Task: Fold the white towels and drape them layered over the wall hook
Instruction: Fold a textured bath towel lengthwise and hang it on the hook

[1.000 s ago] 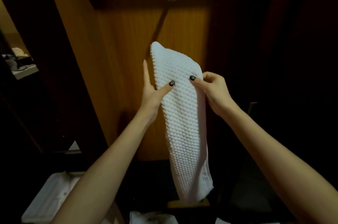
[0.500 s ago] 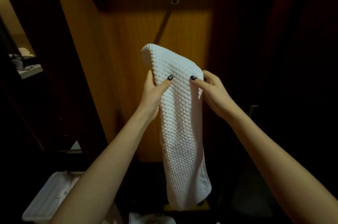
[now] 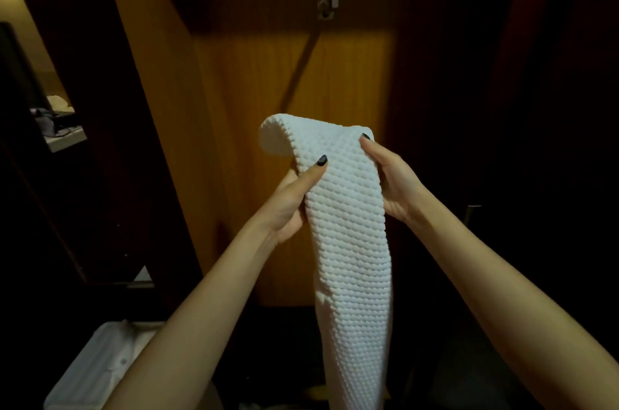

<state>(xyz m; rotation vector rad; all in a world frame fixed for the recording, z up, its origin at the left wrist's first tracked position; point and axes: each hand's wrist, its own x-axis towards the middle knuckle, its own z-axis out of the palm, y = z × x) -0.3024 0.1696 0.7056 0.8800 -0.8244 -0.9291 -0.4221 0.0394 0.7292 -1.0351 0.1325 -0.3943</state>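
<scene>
Dim overall, with 1 warm patch of light on the wood panel (image 3: 254, 141). Brightest on the white towel (image 3: 351, 225), close to glare along its top fold. Thin shadow slanting down-left from the hook (image 3: 330, 5). Near-black, detail-free at both sides and along the top. Slightly soft throughout, with straight lines leaning toward the edges.

White waffle-textured towel (image 3: 348, 225), orange-brown wood-grain wall (image 3: 254, 81), black-painted nails (image 3: 321, 160)

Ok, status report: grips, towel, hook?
Left grip, right grip both pinch white towel near its top. Top flops over; rest hangs. Wall hook above, bare.
</scene>
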